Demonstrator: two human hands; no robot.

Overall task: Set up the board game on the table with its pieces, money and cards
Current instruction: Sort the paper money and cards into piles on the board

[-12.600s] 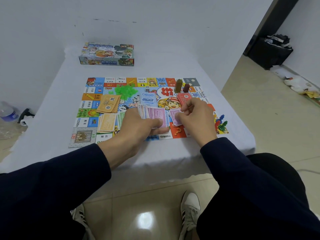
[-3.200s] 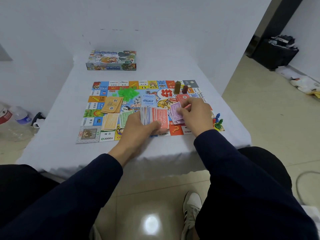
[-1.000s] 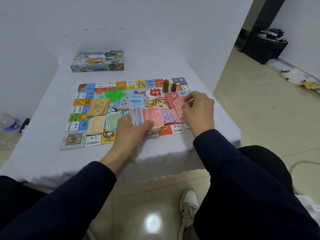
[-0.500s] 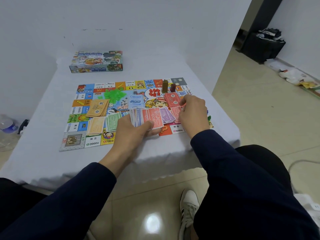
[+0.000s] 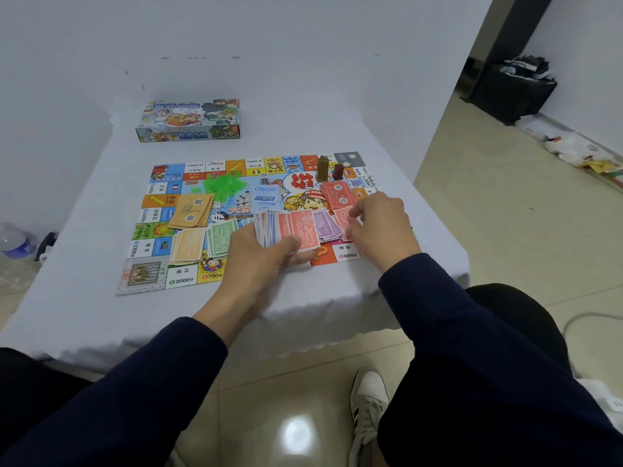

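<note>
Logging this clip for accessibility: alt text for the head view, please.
A person's left hand grips a fanned stack of play money over a colourful game board, while the right hand pinches a red note beside purple notes.

The right hand [image 5: 381, 227], which a second ago held a red note up beside the board, has come down onto the small purple and red heap [image 5: 332, 224]. Since the first picture, green notes [image 5: 220, 237] lie sorted there, and the top note of the fan [image 5: 286, 230] is red, not purple.

Probably a bare room in a home: white walls [image 5: 303, 45] behind the cloth-covered table [image 5: 84, 298], glossy floor tiles [image 5: 505, 214] and clutter [image 5: 586, 156] to its right.
</note>
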